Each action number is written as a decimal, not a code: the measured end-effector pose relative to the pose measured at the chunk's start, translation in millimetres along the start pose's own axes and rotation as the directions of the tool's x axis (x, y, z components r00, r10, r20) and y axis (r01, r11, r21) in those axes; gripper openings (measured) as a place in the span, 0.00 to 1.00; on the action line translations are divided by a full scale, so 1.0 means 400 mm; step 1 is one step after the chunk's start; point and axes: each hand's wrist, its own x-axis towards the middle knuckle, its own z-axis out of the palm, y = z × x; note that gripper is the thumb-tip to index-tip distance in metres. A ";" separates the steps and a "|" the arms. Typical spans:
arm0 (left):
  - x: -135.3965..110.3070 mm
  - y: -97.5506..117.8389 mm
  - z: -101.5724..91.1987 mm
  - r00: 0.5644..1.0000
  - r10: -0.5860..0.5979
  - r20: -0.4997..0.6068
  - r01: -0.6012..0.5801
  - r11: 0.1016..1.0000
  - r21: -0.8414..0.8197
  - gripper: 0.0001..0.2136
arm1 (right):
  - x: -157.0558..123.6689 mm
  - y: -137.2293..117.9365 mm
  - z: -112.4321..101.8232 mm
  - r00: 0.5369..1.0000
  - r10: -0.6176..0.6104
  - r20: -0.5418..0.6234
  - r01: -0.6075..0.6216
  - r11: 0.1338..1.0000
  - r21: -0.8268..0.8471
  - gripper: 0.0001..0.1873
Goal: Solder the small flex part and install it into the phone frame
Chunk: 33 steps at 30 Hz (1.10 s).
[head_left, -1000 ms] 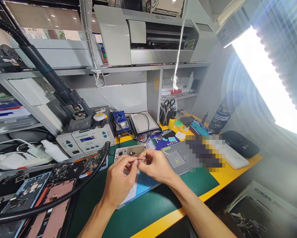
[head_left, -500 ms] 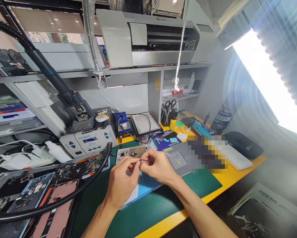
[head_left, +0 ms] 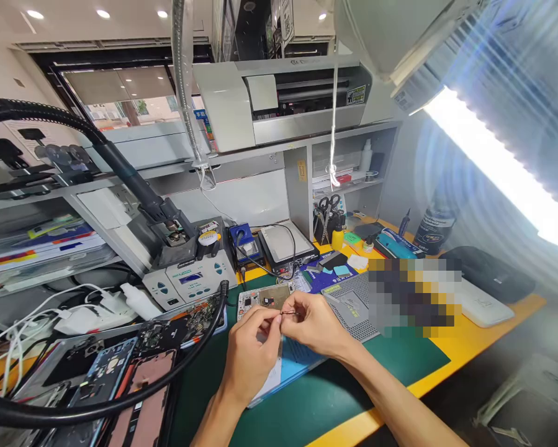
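hands [head_left: 254,349] pinch a small dark part [head_left: 288,313]; green mat [head_left: 406,352] stops short of the yellow tabletop edge [head_left: 423,385]; shelf [head_left: 376,129] behind.

The mat [head_left: 418,357] offers room to pass at its front right; leftward the hose [head_left: 120,406] arches over the pink panel [head_left: 153,364], and the controller [head_left: 199,287] blocks the back left.

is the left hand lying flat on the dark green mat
No, the bare left hand is curled in a pinch, meeting the bare right hand at a small, thin dark part.
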 end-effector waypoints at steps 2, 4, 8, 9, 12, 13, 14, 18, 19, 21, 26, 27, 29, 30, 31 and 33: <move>0.001 0.000 -0.001 1.000 -0.011 0.000 0.011 1.000 -0.003 0.06 | 0.001 0.004 0.001 1.000 0.001 0.004 -0.001 1.000 0.022 0.04; 0.001 -0.001 -0.004 1.000 -0.028 0.000 0.028 1.000 -0.008 0.07 | 0.002 0.009 0.002 1.000 0.000 0.016 -0.001 0.999 0.053 0.04; 0.003 -0.002 -0.010 0.997 -0.072 0.013 0.072 0.997 -0.030 0.07 | 0.004 0.008 -0.002 0.997 0.028 0.073 -0.038 0.990 0.137 0.05; 0.003 -0.002 -0.012 0.996 -0.086 0.014 0.086 0.996 -0.039 0.07 | 0.003 0.004 -0.004 0.995 0.038 0.095 -0.053 0.985 0.162 0.05; 0.004 0.001 -0.016 0.990 -0.141 0.021 0.142 0.986 -0.085 0.08 | 0.002 -0.010 -0.014 0.987 0.052 0.150 -0.086 0.969 0.233 0.08; 0.005 0.002 -0.017 0.986 -0.163 0.024 0.164 0.981 -0.106 0.08 | 0.002 -0.015 -0.018 0.985 0.051 0.163 -0.092 0.964 0.251 0.10; 0.006 0.001 -0.019 0.982 -0.185 0.027 0.187 0.974 -0.128 0.09 | 0.002 -0.019 -0.021 0.984 0.050 0.173 -0.096 0.959 0.265 0.12; 0.009 -0.012 -0.024 0.965 -0.261 0.033 0.262 0.941 -0.213 0.12 | 0.001 -0.026 -0.031 0.985 0.060 0.161 -0.101 0.961 0.256 0.18; 0.009 -0.017 -0.025 0.960 -0.277 0.035 0.277 0.933 -0.231 0.13 | -0.002 -0.026 -0.033 0.988 0.065 0.140 -0.097 0.967 0.235 0.18; 0.009 -0.024 -0.027 0.952 -0.304 0.040 0.304 0.916 -0.264 0.14 | -0.011 -0.026 -0.033 0.994 0.066 0.083 -0.079 0.982 0.173 0.18; 0.008 -0.029 -0.024 0.931 -0.359 0.070 0.361 0.874 -0.325 0.13 | -0.051 -0.042 -0.029 0.996 -0.049 -0.078 0.042 0.995 -0.087 0.14; 0.007 -0.029 -0.022 0.927 -0.366 0.082 0.372 0.865 -0.336 0.13 | -0.059 -0.047 -0.028 0.990 -0.100 -0.103 0.084 0.984 -0.156 0.13; 0.006 -0.029 -0.018 0.919 -0.378 0.110 0.392 0.849 -0.354 0.13 | -0.072 -0.058 -0.024 0.970 -0.209 -0.122 0.168 0.943 -0.286 0.10; 0.005 -0.029 -0.016 0.916 -0.381 0.124 0.399 0.843 -0.361 0.13 | -0.076 -0.062 -0.022 0.960 -0.255 -0.113 0.204 0.918 -0.339 0.08; 0.004 -0.028 -0.015 0.914 -0.381 0.136 0.404 0.838 -0.367 0.13 | -0.078 -0.065 -0.019 0.952 -0.291 -0.098 0.234 0.894 -0.381 0.07; 0.003 -0.027 -0.015 0.915 -0.375 0.149 0.404 0.836 -0.372 0.13 | -0.076 -0.063 -0.017 0.940 -0.333 -0.073 0.270 0.858 -0.436 0.04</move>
